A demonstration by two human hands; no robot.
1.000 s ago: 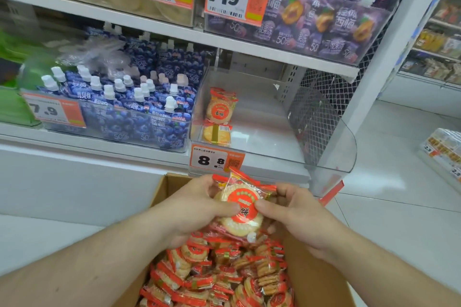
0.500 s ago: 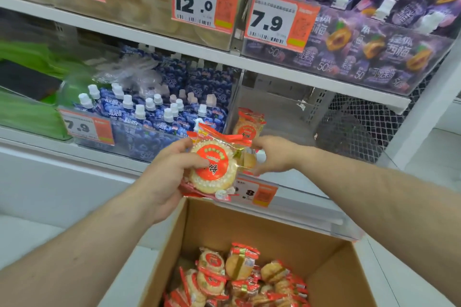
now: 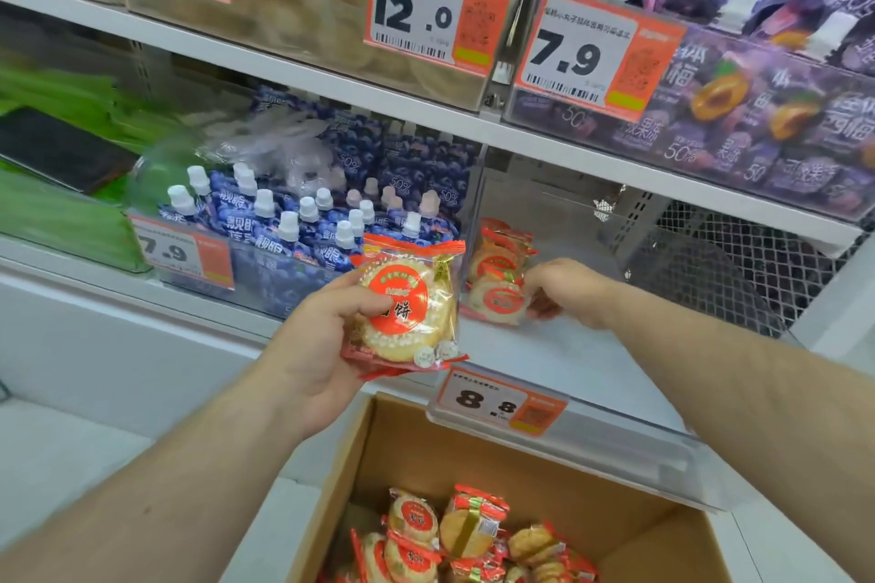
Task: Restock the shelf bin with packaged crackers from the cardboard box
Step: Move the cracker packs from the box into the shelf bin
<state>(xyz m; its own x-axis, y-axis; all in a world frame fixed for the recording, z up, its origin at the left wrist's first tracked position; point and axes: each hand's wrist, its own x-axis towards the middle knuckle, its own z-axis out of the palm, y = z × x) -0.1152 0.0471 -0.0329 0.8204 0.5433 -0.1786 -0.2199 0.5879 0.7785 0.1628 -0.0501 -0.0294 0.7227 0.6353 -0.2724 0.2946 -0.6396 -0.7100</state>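
While the left hand grips one cracker packet, right-hand fingers pinch one of three binned packets; blueberry pouches stand left.

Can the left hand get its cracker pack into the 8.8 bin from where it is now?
Probably yes: the left hand holds the cracker pack just outside the open-topped bin, whose floor is mostly bare. The right hand is inside, beside the packs.

Open brown cardboard box below clear plastic shelf bin. Red round cracker packs in bin, left side. Blue spout pouches left of bin.
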